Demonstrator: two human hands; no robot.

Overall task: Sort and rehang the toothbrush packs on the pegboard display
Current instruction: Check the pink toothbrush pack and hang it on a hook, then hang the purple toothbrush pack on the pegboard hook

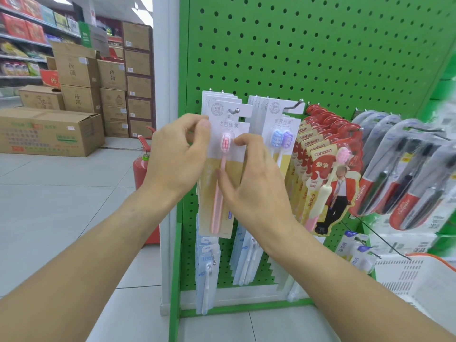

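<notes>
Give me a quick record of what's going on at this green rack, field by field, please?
place: shop aisle, green pegboard
left hand: pinches the left edge of the pink toothbrush pack
right hand: fingers on that pack's right edge and front
pack's state: front of its stack, hanging hole at the hook
next hook right: blue and purple brush packs
further right: red canban packs, then Colgate packs
lower right: white basket
</notes>
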